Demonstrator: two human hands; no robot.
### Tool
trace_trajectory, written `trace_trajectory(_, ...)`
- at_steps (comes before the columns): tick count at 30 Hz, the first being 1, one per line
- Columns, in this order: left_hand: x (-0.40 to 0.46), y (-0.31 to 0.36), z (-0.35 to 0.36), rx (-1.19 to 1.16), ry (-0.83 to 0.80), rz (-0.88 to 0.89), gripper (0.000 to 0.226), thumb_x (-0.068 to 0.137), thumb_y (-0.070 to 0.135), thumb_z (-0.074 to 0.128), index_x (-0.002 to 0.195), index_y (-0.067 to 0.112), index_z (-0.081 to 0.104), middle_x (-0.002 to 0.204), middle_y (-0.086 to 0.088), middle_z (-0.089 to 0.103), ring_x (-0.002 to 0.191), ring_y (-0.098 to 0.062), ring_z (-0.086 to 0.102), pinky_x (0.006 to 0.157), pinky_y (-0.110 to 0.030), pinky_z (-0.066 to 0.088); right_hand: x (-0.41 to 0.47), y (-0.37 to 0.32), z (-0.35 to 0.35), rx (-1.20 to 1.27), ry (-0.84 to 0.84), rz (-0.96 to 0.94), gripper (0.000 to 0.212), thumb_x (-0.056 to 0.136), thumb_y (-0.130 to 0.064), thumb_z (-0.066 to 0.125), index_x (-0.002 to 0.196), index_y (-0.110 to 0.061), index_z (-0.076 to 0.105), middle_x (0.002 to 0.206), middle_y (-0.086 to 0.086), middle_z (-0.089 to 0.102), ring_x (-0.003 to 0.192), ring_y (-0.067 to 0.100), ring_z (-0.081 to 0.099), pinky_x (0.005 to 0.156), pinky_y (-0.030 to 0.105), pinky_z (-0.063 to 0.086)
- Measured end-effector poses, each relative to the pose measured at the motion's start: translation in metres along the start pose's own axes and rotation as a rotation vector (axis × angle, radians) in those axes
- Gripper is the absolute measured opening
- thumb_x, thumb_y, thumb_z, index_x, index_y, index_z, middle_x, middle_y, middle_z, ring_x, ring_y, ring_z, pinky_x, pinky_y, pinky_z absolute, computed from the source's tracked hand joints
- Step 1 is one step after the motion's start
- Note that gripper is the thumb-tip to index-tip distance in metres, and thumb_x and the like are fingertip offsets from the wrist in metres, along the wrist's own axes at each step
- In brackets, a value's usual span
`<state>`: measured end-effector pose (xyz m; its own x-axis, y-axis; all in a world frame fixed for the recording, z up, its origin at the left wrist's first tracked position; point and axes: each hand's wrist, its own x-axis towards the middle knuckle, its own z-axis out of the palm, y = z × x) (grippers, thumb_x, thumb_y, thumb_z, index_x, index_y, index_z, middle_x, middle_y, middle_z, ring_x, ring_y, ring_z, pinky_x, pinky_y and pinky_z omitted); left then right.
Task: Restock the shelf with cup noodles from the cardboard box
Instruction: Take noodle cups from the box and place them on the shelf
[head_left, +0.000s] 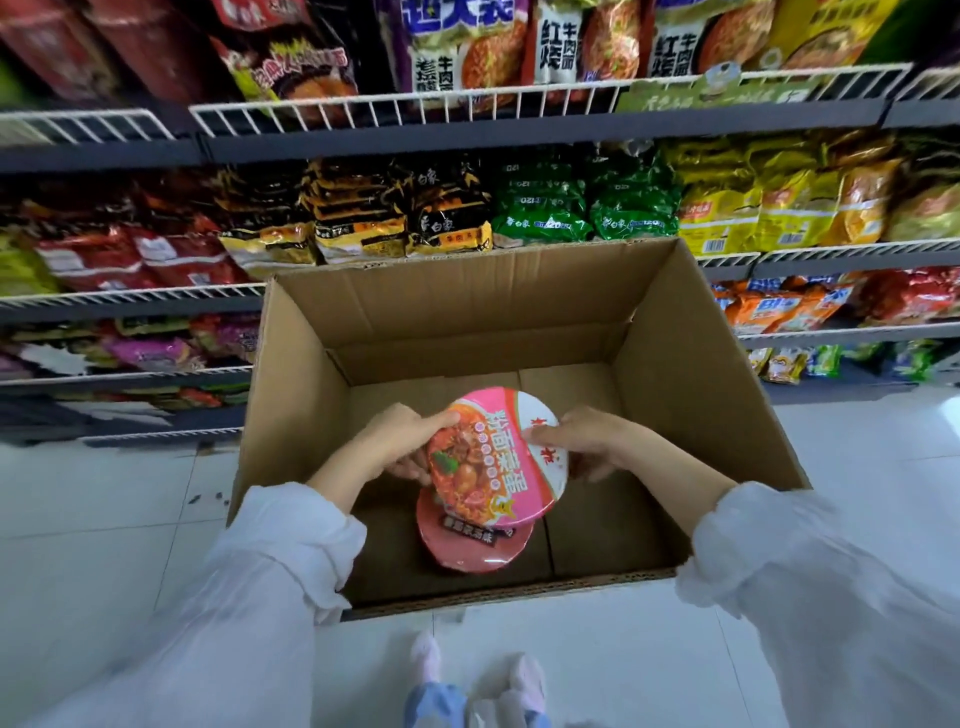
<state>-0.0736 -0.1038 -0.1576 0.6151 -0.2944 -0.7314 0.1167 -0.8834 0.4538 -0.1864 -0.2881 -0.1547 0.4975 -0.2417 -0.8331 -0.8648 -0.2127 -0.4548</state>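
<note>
A pink-lidded cup noodle bowl (493, 457) is held tilted above the open cardboard box (691, 374). My left hand (402, 441) grips its left rim and my right hand (582, 441) grips its right rim. Beneath it a second pink bowl (475, 545) rests on the box floor, partly hidden by the held one. Apart from that bowl, the visible box floor is bare. The store shelf (467, 140) rises right behind the box.
Wire-fronted shelves hold packed noodle bags: black packs (358, 218), green packs (587, 208), yellow packs (779, 202), red packs (135, 260). The box stands on a white tiled floor (104, 509). My feet (478, 675) are just in front of the box.
</note>
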Motion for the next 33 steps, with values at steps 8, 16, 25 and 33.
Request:
trace_trajectory(8,0.001,-0.021,0.011,-0.288,-0.245,-0.204,0.087,0.075,0.080,0.039,0.142,0.024,0.035,0.147,-0.010,0.039,0.135,-0.035,0.033,0.103,-0.058,0.030,0.015,0.002,0.017,0.489,-0.270,0.054,0.029,0.083,-0.031,0.069,0.103,-0.012,0.059,0.093,0.008,0.066,0.088,0.022,0.064,0.084,0.041,0.052)
trace_trajectory(16,0.006,-0.030,0.023,-0.482,-0.297,-0.191,0.088,0.073,0.085,0.028,0.135,0.024,0.042,0.138,-0.013,0.048,0.129,-0.038,0.040,0.103,-0.063,0.031,0.019,0.008,0.030,0.565,-0.254,0.009,0.031,0.084,-0.047,0.060,0.092,-0.017,0.062,0.087,0.005,0.068,0.082,0.020,0.064,0.069,0.035,0.052)
trace_trajectory(25,-0.033,-0.007,-0.015,-0.565,-0.123,-0.035,0.069,0.067,0.078,0.048,0.112,0.026,0.059,0.119,-0.010,0.063,0.111,-0.030,0.055,0.102,-0.054,0.036,-0.031,-0.012,0.019,0.601,-0.155,-0.239,0.031,0.092,-0.040,0.048,0.111,-0.018,0.055,0.094,0.003,0.066,0.084,0.018,0.062,0.063,0.031,0.049)
trace_trajectory(33,-0.115,0.023,-0.072,-0.679,0.083,0.202,0.059,0.071,0.076,0.051,0.108,0.029,0.052,0.124,-0.009,0.056,0.117,-0.032,0.050,0.097,-0.055,0.039,-0.091,-0.071,0.011,0.546,0.034,-0.461,0.047,0.083,-0.064,0.044,0.097,-0.024,0.063,0.103,0.006,0.070,0.102,0.028,0.060,0.102,0.049,0.035)
